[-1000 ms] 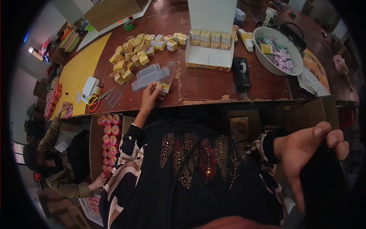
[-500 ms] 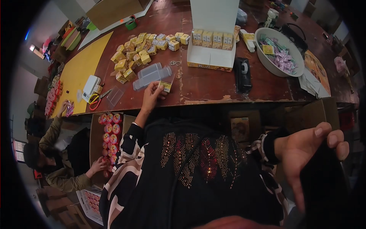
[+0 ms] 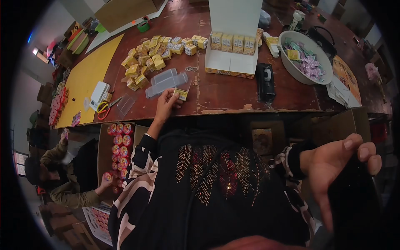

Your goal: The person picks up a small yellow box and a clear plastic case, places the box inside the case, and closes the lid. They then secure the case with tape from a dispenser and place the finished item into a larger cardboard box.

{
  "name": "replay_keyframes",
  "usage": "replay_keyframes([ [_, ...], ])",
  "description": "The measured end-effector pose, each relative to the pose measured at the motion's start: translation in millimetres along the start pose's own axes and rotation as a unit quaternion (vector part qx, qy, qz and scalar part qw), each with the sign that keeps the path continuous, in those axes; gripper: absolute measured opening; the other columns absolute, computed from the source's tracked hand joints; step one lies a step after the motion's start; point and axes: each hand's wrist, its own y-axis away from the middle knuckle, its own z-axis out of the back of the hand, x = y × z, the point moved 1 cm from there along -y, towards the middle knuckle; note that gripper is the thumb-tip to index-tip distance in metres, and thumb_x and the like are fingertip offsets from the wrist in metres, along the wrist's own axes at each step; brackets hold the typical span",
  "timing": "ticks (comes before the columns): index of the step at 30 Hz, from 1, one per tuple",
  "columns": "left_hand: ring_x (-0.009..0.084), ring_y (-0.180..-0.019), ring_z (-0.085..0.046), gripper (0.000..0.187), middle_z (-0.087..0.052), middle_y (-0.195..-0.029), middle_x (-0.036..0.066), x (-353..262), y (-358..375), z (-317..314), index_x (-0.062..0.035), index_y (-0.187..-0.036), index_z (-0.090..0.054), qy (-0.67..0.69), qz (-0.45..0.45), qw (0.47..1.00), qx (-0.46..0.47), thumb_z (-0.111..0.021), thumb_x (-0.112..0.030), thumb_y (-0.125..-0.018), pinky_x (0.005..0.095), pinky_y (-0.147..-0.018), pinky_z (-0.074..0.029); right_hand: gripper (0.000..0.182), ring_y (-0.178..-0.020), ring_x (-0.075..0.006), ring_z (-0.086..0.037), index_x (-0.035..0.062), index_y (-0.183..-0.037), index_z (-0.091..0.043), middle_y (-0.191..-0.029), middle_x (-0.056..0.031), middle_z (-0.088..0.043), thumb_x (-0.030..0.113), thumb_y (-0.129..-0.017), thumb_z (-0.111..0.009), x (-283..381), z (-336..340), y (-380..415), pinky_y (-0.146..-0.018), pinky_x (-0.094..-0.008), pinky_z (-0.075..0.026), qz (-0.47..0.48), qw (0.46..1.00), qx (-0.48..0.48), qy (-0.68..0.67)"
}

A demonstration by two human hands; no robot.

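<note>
My left hand (image 3: 166,104) rests at the table's front edge, its fingers pinching a small yellow card with clear plastic (image 3: 181,94). Just behind it lie flat clear plastic packages (image 3: 163,83). Beyond them is a loose heap of small yellow boxes (image 3: 146,58). On the right, close to the camera, my right hand (image 3: 323,171) is wrapped round a dark, flat, phone-like object (image 3: 354,204); its details are lost in black. An open white display carton (image 3: 231,62) holds a row of small yellow boxes along its back.
A tape dispenser (image 3: 266,82) and a bowl of wrapped sweets (image 3: 287,62) stand to the right. Scissors (image 3: 104,110) lie left, near a white device (image 3: 100,92). At lower left a co-worker (image 3: 62,179) handles red round tubs (image 3: 118,139) in a carton (image 3: 104,146).
My hands stay in place. The co-worker's near hand has lifted a red tub in the carton; their other hand has drawn back from the table edge, leaving a pinkish packet there.
</note>
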Motion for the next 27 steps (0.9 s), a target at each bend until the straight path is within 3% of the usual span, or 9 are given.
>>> replay_keyframes([
  [14, 0.013, -0.082, -0.067, 0.034, -0.067, -0.1, 0.007, 2.4, -1.4, 1.5, -0.0007, -0.121, -0.055, -0.004, -0.001, 1.0, 0.001, -0.061, -0.025, -0.097, 0.0245, -0.066, -0.054, 0.068, -0.105, -0.0254, -0.04, 0.0466, -0.124, -0.049, -0.122, -0.0093, -0.045, 0.091, -0.072, -0.045, -1.0, -1.5, -0.2, -0.076, -0.0337, -0.042, 0.002, 1.0, -0.013, -0.009],
  [27, 0.013, -0.081, -0.067, 0.034, -0.067, -0.098, 0.007, 1.7, -1.1, 1.2, -0.0005, -0.12, -0.056, -0.01, -0.002, 1.0, -0.004, -0.061, -0.025, -0.097, 0.0246, -0.065, -0.055, 0.066, -0.101, -0.0245, -0.038, 0.0473, -0.12, -0.047, -0.117, -0.0087, -0.041, 0.092, -0.073, -0.04, 0.2, -5.3, -0.3, -0.073, -0.0321, -0.04, 0.011, 0.999, -0.008, 0.04],
])
